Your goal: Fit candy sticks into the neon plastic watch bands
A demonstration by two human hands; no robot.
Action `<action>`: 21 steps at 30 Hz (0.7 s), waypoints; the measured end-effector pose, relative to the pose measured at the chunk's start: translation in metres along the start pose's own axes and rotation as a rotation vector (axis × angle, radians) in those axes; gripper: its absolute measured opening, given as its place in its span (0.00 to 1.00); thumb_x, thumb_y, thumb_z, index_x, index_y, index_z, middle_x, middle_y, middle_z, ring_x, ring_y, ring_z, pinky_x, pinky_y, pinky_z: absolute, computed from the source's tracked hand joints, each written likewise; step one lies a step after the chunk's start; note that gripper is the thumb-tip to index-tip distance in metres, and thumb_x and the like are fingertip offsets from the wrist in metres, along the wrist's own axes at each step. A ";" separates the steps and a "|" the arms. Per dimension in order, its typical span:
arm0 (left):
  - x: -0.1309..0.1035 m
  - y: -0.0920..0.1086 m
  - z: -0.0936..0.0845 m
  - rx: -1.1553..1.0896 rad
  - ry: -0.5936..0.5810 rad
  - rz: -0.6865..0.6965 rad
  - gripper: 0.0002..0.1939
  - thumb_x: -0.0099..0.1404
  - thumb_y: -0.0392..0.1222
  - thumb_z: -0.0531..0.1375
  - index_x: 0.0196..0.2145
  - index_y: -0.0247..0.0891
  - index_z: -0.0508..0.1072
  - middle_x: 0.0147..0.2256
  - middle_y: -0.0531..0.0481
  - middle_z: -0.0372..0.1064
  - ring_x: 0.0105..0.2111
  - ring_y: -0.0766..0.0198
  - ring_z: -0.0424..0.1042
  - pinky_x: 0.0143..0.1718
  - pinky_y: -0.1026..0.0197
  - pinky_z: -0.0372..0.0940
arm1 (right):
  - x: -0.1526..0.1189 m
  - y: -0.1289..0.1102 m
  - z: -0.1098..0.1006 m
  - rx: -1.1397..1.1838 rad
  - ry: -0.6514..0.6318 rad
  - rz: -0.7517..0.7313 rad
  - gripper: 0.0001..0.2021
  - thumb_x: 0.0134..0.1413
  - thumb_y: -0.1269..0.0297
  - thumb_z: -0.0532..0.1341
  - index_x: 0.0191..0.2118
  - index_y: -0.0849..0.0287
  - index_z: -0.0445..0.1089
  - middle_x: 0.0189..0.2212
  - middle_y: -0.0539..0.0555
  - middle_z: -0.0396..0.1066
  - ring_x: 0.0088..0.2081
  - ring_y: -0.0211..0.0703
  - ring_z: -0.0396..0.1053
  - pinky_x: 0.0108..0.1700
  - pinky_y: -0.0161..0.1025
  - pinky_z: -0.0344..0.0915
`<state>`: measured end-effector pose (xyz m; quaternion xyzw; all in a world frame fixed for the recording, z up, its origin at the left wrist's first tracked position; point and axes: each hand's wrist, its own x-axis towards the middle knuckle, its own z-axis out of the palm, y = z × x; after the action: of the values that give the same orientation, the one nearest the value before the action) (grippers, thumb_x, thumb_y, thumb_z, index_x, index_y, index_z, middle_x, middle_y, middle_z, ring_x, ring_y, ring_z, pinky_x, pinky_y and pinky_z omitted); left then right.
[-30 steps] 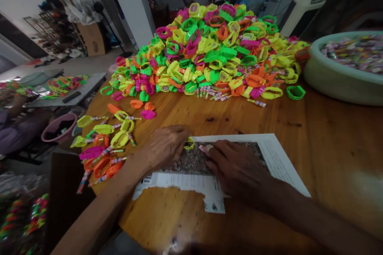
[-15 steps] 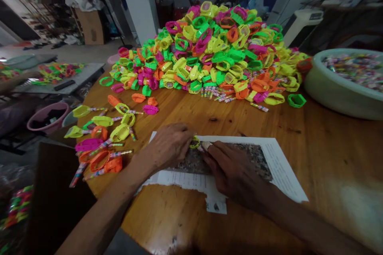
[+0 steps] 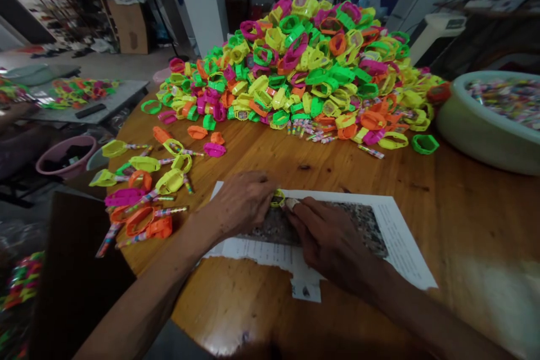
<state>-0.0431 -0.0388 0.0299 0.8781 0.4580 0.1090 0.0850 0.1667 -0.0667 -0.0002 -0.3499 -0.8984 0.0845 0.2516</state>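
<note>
Head view, left to right: a pink basin [image 3: 63,156] sits low beyond the table [image 3: 472,202] edge, and a loose row of finished pieces [image 3: 139,194], neon rings with striped sticks fitted, lies on the wood near the left rim. Next comes the left hand [image 3: 242,202], curled closed with its fingertips pinching a small yellow ring [image 3: 277,198] just above a printed sheet of paper [image 3: 405,242]. Touching the ring from the other side is the right hand [image 3: 327,239], fingers drawn together around a short striped stick [image 3: 291,203] whose tip meets the ring. Behind them rises a big heap of neon rings [image 3: 312,62], and at far right a pale green tub [image 3: 476,129] holds more sticks.

Judging by the grip, this fitting goes best with the ring held steady and level by the left hand while the stick is pressed straight in, not at an angle, over the paper so nothing rolls away.
</note>
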 end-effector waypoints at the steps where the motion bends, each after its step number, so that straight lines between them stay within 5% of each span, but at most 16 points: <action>1: 0.000 0.000 0.001 -0.005 0.010 0.001 0.14 0.70 0.37 0.49 0.39 0.36 0.75 0.32 0.45 0.69 0.34 0.58 0.70 0.34 0.57 0.62 | 0.001 -0.001 -0.001 -0.061 -0.027 -0.002 0.08 0.60 0.77 0.52 0.38 0.62 0.66 0.33 0.56 0.65 0.34 0.45 0.61 0.34 0.42 0.56; 7: -0.004 -0.006 0.008 -0.106 0.111 0.062 0.14 0.71 0.36 0.49 0.40 0.35 0.74 0.34 0.45 0.69 0.36 0.60 0.70 0.37 0.57 0.65 | 0.002 -0.006 -0.009 -0.296 -0.201 -0.087 0.10 0.51 0.80 0.53 0.36 0.60 0.66 0.34 0.58 0.64 0.34 0.49 0.60 0.29 0.43 0.52; 15: -0.005 -0.005 0.010 -0.254 0.171 0.011 0.14 0.71 0.35 0.49 0.44 0.34 0.74 0.35 0.44 0.70 0.37 0.60 0.70 0.38 0.56 0.66 | 0.020 -0.011 -0.012 -0.401 -0.247 -0.187 0.07 0.50 0.77 0.56 0.33 0.63 0.68 0.30 0.60 0.64 0.30 0.49 0.61 0.23 0.41 0.46; 21: -0.005 -0.006 0.014 -0.268 0.224 -0.011 0.15 0.70 0.33 0.50 0.48 0.36 0.74 0.37 0.44 0.73 0.37 0.61 0.73 0.36 0.59 0.69 | 0.037 -0.018 -0.016 -0.269 -0.266 -0.313 0.08 0.52 0.73 0.59 0.24 0.61 0.67 0.22 0.57 0.62 0.25 0.45 0.59 0.22 0.41 0.46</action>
<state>-0.0474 -0.0403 0.0145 0.8387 0.4509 0.2659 0.1501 0.1414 -0.0555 0.0335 -0.2225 -0.9701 -0.0303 0.0923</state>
